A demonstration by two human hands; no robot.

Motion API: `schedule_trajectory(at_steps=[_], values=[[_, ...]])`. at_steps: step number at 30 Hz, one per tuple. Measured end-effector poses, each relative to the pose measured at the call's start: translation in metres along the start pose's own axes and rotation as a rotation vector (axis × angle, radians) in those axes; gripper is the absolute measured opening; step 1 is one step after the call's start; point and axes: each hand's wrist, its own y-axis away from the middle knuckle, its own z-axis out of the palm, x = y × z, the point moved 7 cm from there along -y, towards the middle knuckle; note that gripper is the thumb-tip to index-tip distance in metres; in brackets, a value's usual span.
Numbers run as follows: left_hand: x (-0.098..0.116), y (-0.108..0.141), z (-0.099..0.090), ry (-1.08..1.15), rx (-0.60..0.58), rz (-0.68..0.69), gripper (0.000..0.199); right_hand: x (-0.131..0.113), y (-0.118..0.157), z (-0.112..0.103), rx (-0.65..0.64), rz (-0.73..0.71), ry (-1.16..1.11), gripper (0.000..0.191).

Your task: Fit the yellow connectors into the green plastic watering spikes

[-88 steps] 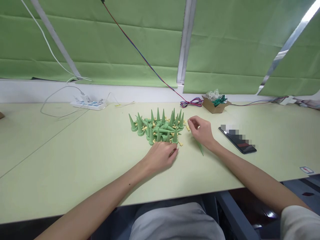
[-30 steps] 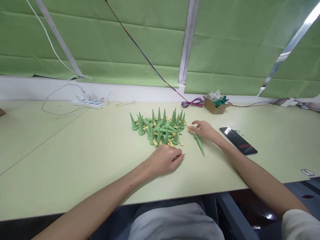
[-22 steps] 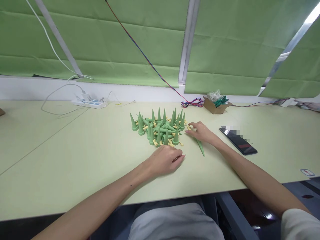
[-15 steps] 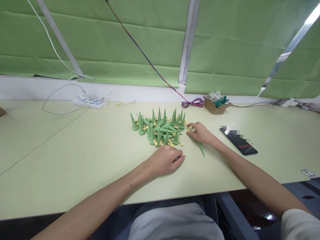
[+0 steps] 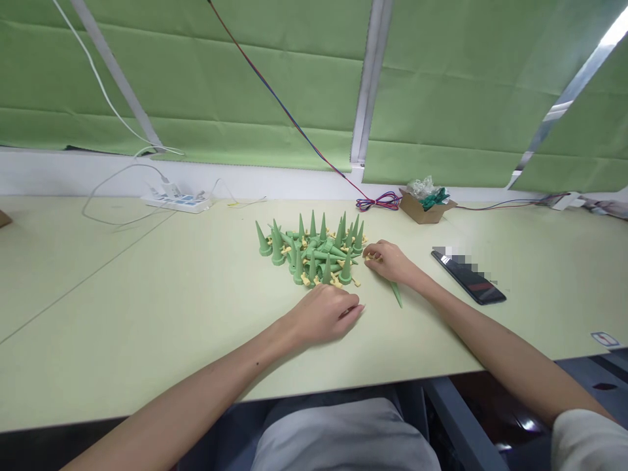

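A cluster of green plastic plant watering spikes [image 5: 277,247] with small yellow valves [image 5: 357,282] covers the middle of the table; several stand point up and others lie in a heap. My left hand [image 5: 330,311] rests on the table just in front of them, fingers curled in a loose fist with nothing seen in it. To the right of the cluster, my right hand [image 5: 387,260] has its fingers closed around the yellow-valve end of one lying spike [image 5: 396,296]. The spike's green tip points toward me from under the palm; its middle is hidden.
A black phone [image 5: 468,278] lies right of my right forearm. Behind the spikes are a coiled red-and-blue cable [image 5: 377,201] and a small cardboard box [image 5: 426,213] with plastic bags. At the back left sits a white power strip [image 5: 184,204] with cords.
My right hand has shifted slightly left and covers more of the yellow valve and the spike beneath it. My left hand has stayed in place.
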Motion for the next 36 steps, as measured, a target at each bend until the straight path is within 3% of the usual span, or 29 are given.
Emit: schedule_trajectory(at_steps=[15,36], values=[[0.001,0.000,0.000,0.015,0.010,0.008,0.038,-0.021,0.008,-0.006,-0.060,-0.146,-0.034,0.016],[0.001,0.000,0.000,0.008,0.015,0.010,0.039,-0.042,0.022,-0.010,-0.076,-0.219,-0.077,0.029]])
